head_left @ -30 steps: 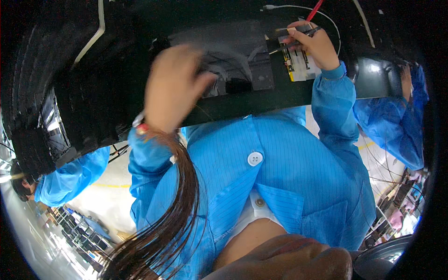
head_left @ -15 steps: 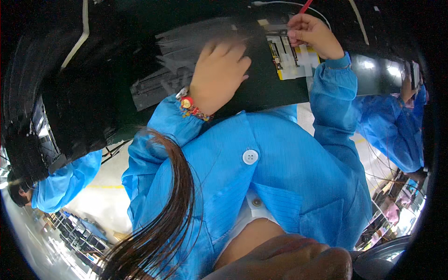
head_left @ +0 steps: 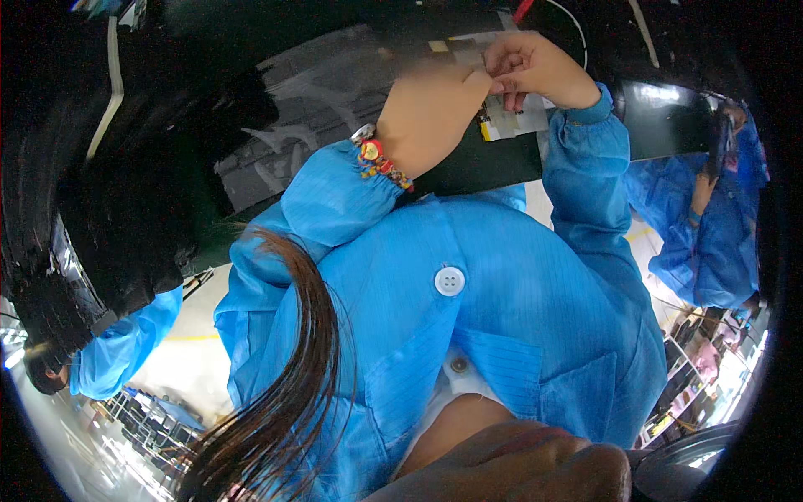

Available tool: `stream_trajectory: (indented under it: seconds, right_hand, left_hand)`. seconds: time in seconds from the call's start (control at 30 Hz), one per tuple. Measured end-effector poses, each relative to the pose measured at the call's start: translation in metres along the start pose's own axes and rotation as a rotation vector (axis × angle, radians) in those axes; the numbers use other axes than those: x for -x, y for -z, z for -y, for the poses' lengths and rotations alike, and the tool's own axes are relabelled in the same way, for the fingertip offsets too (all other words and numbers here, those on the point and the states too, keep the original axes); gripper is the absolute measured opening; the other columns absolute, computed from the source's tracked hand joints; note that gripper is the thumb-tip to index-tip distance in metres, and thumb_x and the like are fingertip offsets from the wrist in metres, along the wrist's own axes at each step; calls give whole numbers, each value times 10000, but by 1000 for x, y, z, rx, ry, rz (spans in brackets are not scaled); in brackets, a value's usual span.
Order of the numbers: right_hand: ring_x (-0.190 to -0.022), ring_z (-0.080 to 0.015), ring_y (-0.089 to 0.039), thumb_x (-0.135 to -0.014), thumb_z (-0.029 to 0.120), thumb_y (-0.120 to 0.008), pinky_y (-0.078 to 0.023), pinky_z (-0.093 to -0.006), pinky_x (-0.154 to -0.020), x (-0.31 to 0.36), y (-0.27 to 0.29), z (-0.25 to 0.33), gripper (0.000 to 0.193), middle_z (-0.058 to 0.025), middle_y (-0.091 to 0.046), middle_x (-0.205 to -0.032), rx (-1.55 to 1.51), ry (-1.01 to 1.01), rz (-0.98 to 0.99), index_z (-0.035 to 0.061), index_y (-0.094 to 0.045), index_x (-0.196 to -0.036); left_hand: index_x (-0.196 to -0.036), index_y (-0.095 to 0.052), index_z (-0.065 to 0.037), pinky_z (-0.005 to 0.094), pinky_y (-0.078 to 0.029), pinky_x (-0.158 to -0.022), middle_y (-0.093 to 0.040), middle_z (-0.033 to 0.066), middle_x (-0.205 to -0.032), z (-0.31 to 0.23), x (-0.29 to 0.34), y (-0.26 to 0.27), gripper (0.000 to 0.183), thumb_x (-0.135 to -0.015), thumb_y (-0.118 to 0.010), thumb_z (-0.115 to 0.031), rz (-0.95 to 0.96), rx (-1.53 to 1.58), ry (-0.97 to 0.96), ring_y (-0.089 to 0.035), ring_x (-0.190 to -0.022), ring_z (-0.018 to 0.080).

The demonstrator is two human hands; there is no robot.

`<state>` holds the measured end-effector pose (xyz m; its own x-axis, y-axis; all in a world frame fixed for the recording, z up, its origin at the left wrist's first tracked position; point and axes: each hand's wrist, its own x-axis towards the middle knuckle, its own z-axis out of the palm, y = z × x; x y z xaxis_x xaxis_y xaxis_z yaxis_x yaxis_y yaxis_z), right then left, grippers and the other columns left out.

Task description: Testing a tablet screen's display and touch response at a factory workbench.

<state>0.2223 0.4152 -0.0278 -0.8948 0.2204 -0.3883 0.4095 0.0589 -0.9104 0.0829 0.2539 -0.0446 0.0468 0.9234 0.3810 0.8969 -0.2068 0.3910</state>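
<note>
My left hand [head_left: 435, 113], with a beaded bracelet [head_left: 374, 155] at its wrist, reaches right over the dark table. Its thumb meets the fingertips of my right hand [head_left: 544, 71]; its other fingers are blurred and mostly hidden. My right hand is closed in a pinch, but what it holds cannot be made out. Under the hands lies a pale sheet [head_left: 525, 124] with yellow-edged, dark flat parts, largely covered. A red stick-like thing [head_left: 523, 10] shows beyond my right hand; whether the hand holds it, I cannot tell.
Clear, film-like strips [head_left: 309, 84] lie on the table at the left. A white cable [head_left: 577, 25] curves behind my right hand. Co-workers in blue sit at the far left [head_left: 125, 351] and right [head_left: 703, 226]. A long strand of hair [head_left: 309, 335] hangs before my chest.
My left hand has moved right until its thumb met my right hand's fingers. My right hand has shifted slightly left and down, covering more of the sheet and parts.
</note>
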Motion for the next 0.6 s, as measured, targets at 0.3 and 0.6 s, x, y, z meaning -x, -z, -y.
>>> stream_trajectory:
  seconds: [0.3,0.6]
  right_hand:
    - [-606,-98,-609,-826,199,-666,-484,-220,-493,-5,3,-10,253,-43,-625,-778,62,69,-86,30,-576,-991]
    - [-609,-85,-564,-836,172,-627,-460,-214,-500,-5,1,-7,223,-23,-581,-761,121,50,-80,49,-558,-1010]
  left_hand:
    - [-812,-652,-94,359,-415,-737,-620,36,-755,16,17,0,112,-783,-602,-190,30,-194,5,-598,-734,219]
    - [-815,-667,-102,355,-406,-733,-631,25,-766,12,14,8,106,-773,-629,-192,61,-216,41,-609,-727,211]
